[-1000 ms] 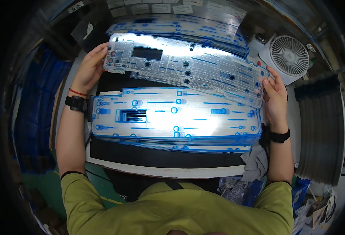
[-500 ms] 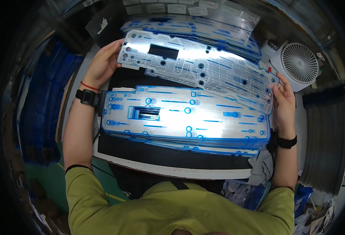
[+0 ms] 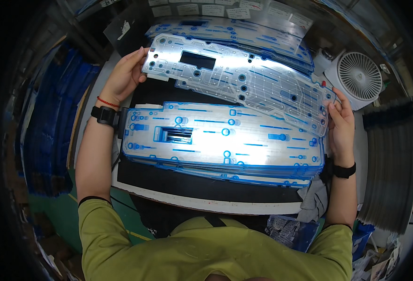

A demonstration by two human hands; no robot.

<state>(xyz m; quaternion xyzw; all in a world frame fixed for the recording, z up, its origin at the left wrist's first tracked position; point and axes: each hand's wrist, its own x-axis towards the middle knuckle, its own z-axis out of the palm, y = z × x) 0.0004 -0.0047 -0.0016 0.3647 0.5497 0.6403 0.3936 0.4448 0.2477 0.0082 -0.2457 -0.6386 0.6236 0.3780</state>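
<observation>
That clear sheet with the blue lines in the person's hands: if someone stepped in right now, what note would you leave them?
Left hand grips the left end of the clear sheet; right hand grips its right end.
The sheet is held above the black mat, tilted, between two stacks.
Near stack of blue-lined sheets lies on the mat; far stack lies behind, by the white fan.
Done: one sheet is in hand.
Left: it is not yet laid on either stack.

I see olive-green short sleeves with dark cuffs, a black watch and red string on my left wrist (image 3: pixel 104 112), a black band on my right wrist (image 3: pixel 343 170).
</observation>
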